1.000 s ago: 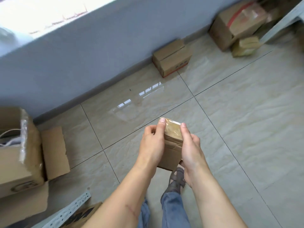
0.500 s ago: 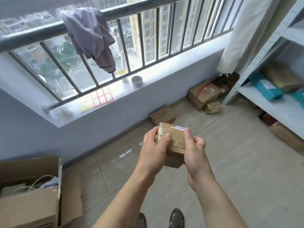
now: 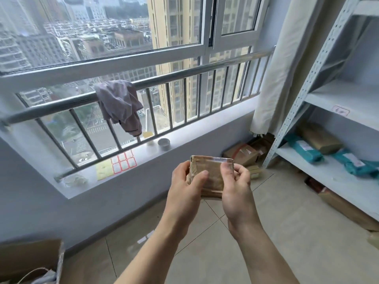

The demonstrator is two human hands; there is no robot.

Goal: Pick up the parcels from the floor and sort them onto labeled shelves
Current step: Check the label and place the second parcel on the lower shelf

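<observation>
I hold a small brown taped cardboard parcel (image 3: 212, 174) at chest height in front of the window sill. My left hand (image 3: 185, 190) grips its left side, thumb across the front. My right hand (image 3: 235, 187) grips its right side, with fingers over the top edge. A grey metal shelf unit (image 3: 328, 175) stands at the right. Its lower shelf carries teal bagged parcels (image 3: 303, 150) and a brown wrapped parcel (image 3: 320, 136). A white label (image 3: 340, 110) is stuck on the edge of the shelf above. More cardboard parcels (image 3: 244, 153) lie on the floor in the corner.
An open cardboard box (image 3: 30, 261) sits on the floor at the bottom left. A cloth (image 3: 119, 105) hangs on the window railing. The sill holds sticker sheets (image 3: 123, 162) and a tape roll (image 3: 164, 143). A curtain (image 3: 283, 64) hangs by the shelf. A box (image 3: 346, 208) lies under the shelf.
My view has swung up from the floor to the window and shelves. Both hands have lifted the parcel higher and turned its broad face toward me.
</observation>
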